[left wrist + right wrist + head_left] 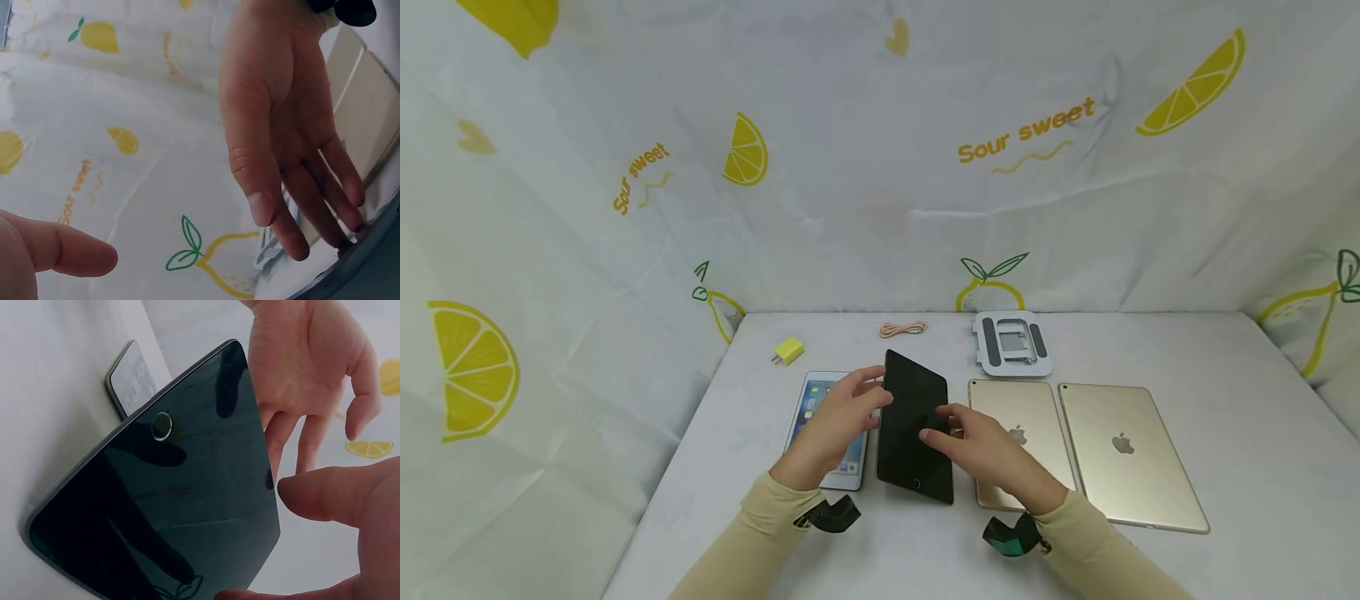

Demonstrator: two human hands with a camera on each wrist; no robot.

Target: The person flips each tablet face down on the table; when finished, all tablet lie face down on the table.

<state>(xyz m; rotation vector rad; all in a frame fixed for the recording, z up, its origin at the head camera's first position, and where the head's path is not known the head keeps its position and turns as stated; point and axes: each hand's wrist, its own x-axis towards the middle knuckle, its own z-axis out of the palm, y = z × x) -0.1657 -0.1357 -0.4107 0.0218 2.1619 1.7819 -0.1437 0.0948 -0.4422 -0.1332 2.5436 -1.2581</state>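
Observation:
A black tablet (914, 429) stands tilted above the table, its left edge raised and its dark screen toward my right hand. My left hand (844, 417) is at that raised edge; its straight fingers reach behind the tablet, and its thumb stays apart in the right wrist view. Over the screen is my right hand (985, 450), palm toward the tablet with relaxed fingers. In the left wrist view, the fingertips (350, 234) of that hand meet the dark surface. Partly under my left forearm lies a white tablet (853, 458) with its screen lit.
Two gold tablets (1011, 417) lie face down to the right. Behind them is a grey folding stand (1013, 343). A coiled cable (902, 329) and a yellow charger plug (788, 351) are at the back. A lemon-print cloth (850, 208) hangs behind the table.

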